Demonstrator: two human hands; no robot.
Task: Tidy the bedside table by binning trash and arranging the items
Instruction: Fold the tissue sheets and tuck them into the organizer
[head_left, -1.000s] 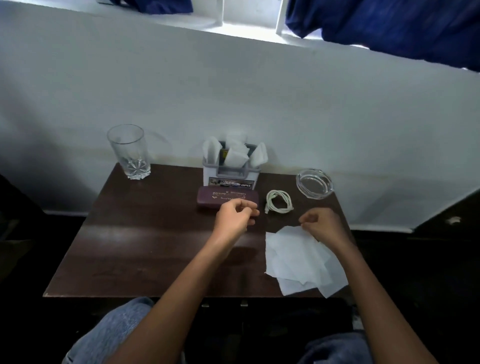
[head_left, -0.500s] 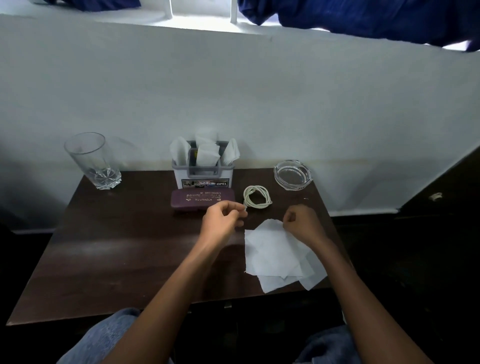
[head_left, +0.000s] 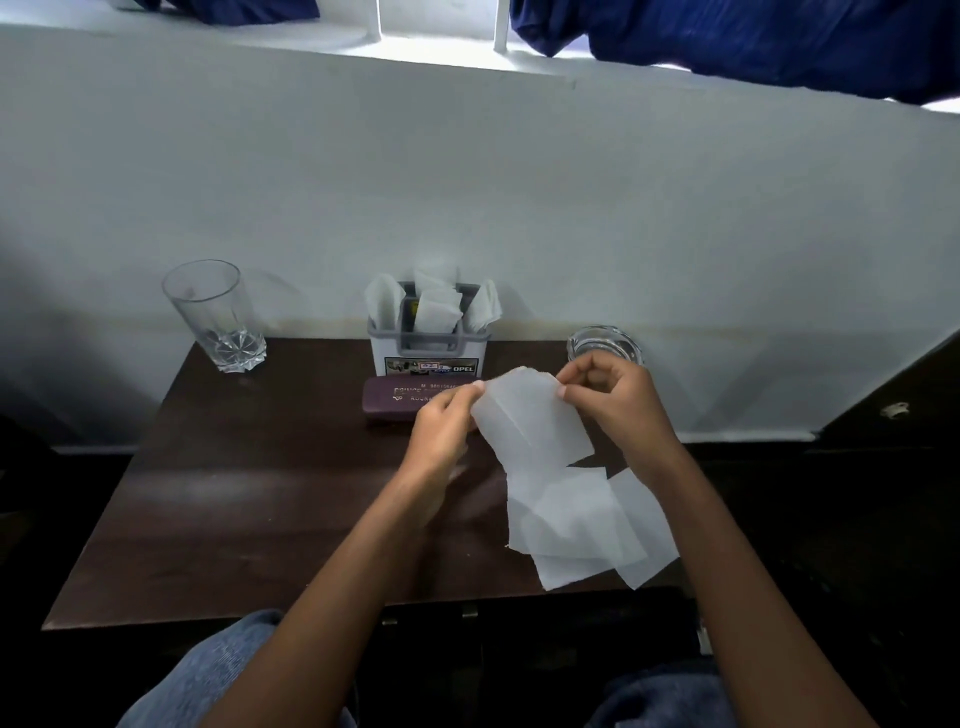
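White wall (head_left: 467, 182), blue curtain (head_left: 753, 41), bright window ledge (head_left: 436, 49)

Was a dark brown wooden table (head_left: 260, 519), its top faintly glossy. Bore an empty glass tumbler (head_left: 218, 317) upright at the far left corner, a white napkin holder (head_left: 428, 356) at the middle of the far edge, a maroon case (head_left: 389, 405) lying flat just in front of that holder, a glass ashtray (head_left: 587, 338) at the far right, and loose white tissues (head_left: 571, 525) overlapping one another by the near right edge, some corners reaching past it.

White wall (head_left: 467, 182) behind; bright window (head_left: 439, 28) above; blue curtains (head_left: 753, 41) hanging.
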